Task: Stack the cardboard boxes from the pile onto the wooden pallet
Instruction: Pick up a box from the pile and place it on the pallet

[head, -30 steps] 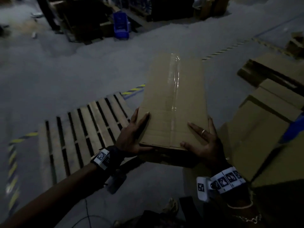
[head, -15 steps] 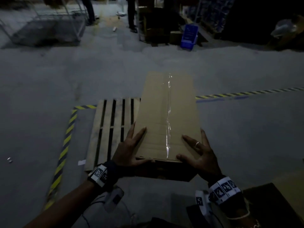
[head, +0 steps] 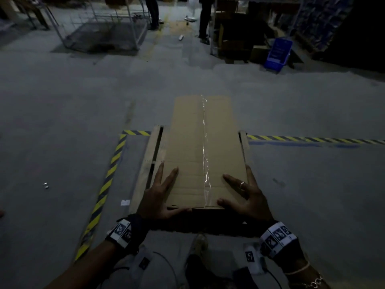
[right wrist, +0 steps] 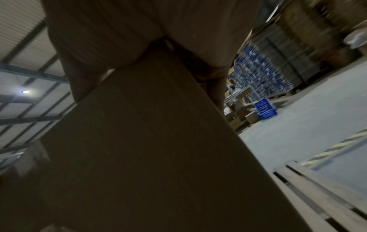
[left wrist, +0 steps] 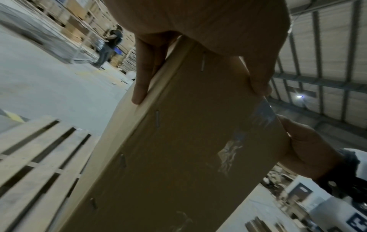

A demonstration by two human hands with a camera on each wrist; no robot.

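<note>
A long flat cardboard box (head: 200,153) with clear tape down its middle is held level over the wooden pallet (head: 153,147), hiding most of it. My left hand (head: 164,195) grips the near left corner, fingers spread on top and thumb along the near edge. My right hand (head: 243,195), with a ring, grips the near right corner the same way. The left wrist view shows the stapled end of the box (left wrist: 188,157) above the pallet slats (left wrist: 29,157). In the right wrist view the box (right wrist: 149,157) is dark beside the pallet edge (right wrist: 317,188).
Yellow-black floor tape (head: 108,180) frames the pallet's spot. A blue crate (head: 278,53), cartons and a wire cage trolley (head: 100,30) stand at the back, where two people's legs (head: 153,13) show. My shoe (head: 199,243) is under the box's near end.
I have turned left from the box pile, which has left the view. The box, still in both hands, has travelled from beside the pallet to centred over it.
</note>
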